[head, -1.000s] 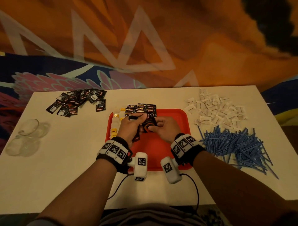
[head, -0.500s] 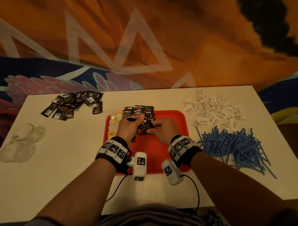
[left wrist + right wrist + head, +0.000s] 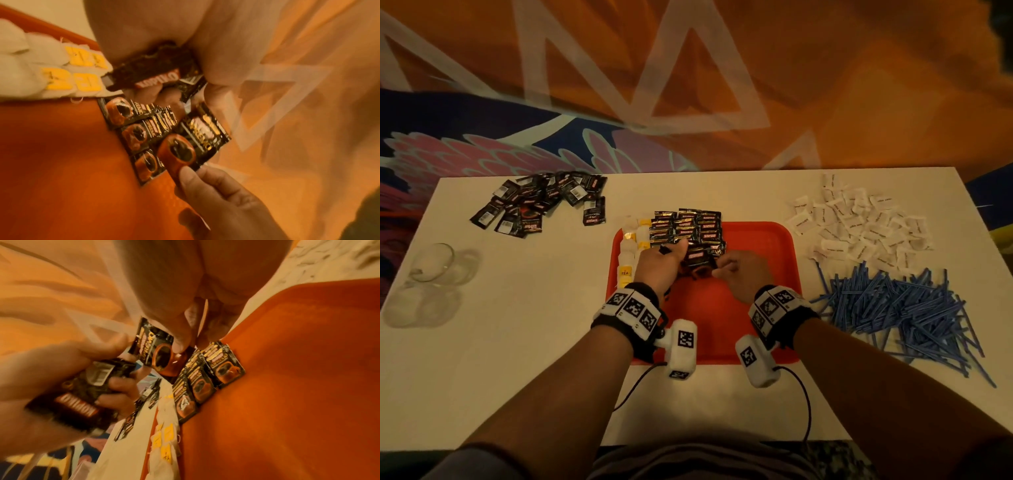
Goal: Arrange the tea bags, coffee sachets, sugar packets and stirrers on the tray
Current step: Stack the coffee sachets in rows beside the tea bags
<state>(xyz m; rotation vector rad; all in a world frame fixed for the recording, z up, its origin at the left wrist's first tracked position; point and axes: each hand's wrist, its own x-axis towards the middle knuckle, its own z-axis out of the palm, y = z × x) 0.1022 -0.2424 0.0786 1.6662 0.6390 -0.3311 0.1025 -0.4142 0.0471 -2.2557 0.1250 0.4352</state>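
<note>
Sachet in right hand: the right hand (image 3: 743, 274) is pinching one coffee sachet (image 3: 193, 142) by its cup-picture end, thumb on top; its long axis is running away from the person, tilted up off the tray.
Left hand: the left hand (image 3: 659, 265) is gripping a small stack of sachets (image 3: 76, 395), fingers curled round it, printed name upside down toward the wrist camera.
Rows on tray: sachets in rows (image 3: 686, 228) are lying flat at the tray's far left, long axes pointing away from the person, the farthest ones hanging over the far rim.
Tea bags: tea bags (image 3: 630, 250) are lining the tray's left edge, just beside the rows.
Open room: the red tray (image 3: 767, 260) is showing bare floor to the right of the hands and toward the near rim.
Table, left: a loose sachet pile (image 3: 541, 202) is lying well apart, with clear cups (image 3: 431, 270) nearer.
Table, right: sugar packets (image 3: 859, 226) and blue stirrers (image 3: 900, 308) are lying off the tray.
</note>
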